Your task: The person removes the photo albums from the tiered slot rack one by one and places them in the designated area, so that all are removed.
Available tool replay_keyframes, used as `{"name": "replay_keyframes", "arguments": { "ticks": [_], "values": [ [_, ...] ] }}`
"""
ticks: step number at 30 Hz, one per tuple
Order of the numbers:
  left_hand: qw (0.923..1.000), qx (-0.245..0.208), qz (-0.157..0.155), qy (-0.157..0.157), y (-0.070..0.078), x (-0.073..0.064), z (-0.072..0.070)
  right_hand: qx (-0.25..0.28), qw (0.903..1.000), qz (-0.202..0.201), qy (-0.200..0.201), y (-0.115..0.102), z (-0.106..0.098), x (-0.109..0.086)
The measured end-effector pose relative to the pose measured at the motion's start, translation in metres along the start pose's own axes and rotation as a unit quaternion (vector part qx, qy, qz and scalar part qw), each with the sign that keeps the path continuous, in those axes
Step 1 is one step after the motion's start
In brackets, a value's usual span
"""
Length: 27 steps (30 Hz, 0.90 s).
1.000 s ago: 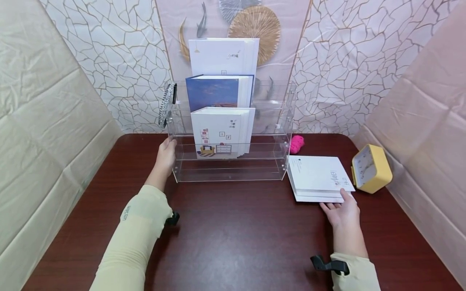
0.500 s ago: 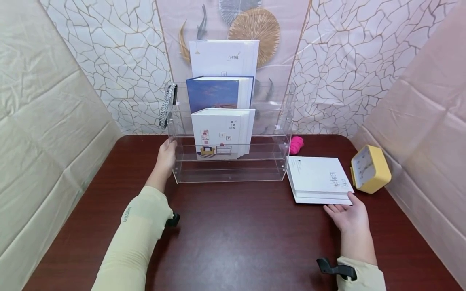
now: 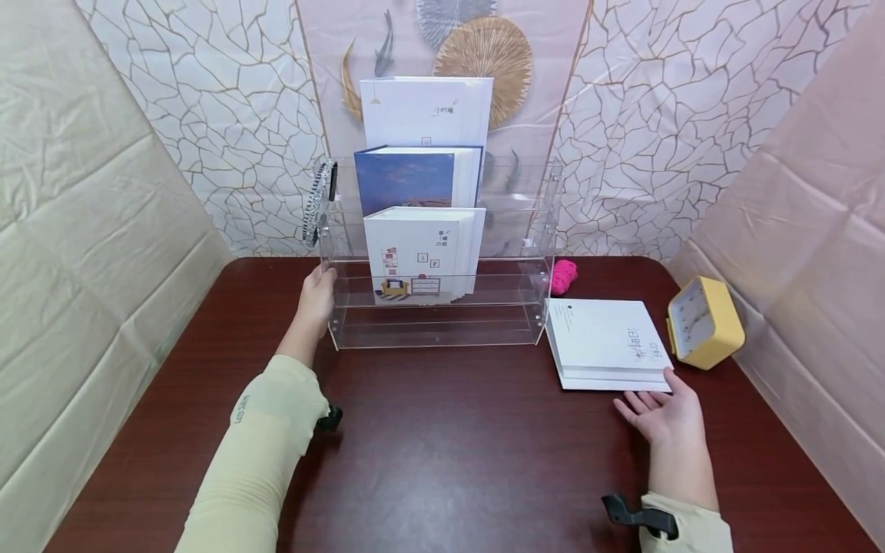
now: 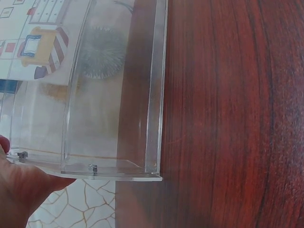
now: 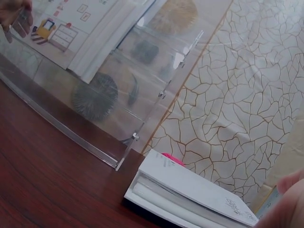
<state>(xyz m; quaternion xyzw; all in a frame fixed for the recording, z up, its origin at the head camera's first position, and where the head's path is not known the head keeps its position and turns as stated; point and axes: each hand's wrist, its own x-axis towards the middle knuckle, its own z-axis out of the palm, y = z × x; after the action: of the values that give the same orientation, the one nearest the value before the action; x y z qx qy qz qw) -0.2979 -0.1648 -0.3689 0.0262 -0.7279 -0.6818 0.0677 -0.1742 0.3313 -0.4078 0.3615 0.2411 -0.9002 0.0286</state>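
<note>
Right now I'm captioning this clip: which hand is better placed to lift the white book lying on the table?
Probably the right hand: it is at the near right corner of the white book. The left hand grips the left side of the clear rack.

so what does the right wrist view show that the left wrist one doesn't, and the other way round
Right wrist only: part of the right hand, the white book lying flat, a bit of something pink and the rack's right end.
Left wrist only: the lower front corner of the clear rack at its left end.
Both: the left hand, an illustrated book, dark table, crackle-patterned backdrop.
</note>
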Motion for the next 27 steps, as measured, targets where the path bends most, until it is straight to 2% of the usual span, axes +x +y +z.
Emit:
{"name": "replay_keyframes", "arguments": {
  "ticks": [3,10,13,18,23,27],
  "values": [
    [1.0000,0.002,0.001,0.000,0.008,-0.007,0.002,0.013,0.9999,0.006,-0.007,-0.001,-0.005,0.003],
    [1.0000,0.004,0.003,0.001,0.009,-0.008,0.003,0.010,0.9999,-0.011,0.006,-0.002,-0.013,0.007],
    [1.0000,-0.001,0.000,0.004,0.008,-0.007,0.003,0.021,0.9997,0.001,-0.010,0.000,-0.012,0.001],
    [1.0000,-0.004,-0.002,0.005,0.010,-0.008,0.003,-0.008,0.9988,-0.002,-0.047,0.003,-0.008,-0.007],
    [1.0000,0.000,-0.001,0.008,0.011,-0.010,0.004,-0.048,0.9950,-0.034,-0.081,0.008,-0.003,-0.015],
    [0.9999,0.006,-0.003,0.009,0.011,-0.009,0.005,-0.081,0.9844,-0.098,-0.122,0.014,0.006,-0.020]
  ]
}}
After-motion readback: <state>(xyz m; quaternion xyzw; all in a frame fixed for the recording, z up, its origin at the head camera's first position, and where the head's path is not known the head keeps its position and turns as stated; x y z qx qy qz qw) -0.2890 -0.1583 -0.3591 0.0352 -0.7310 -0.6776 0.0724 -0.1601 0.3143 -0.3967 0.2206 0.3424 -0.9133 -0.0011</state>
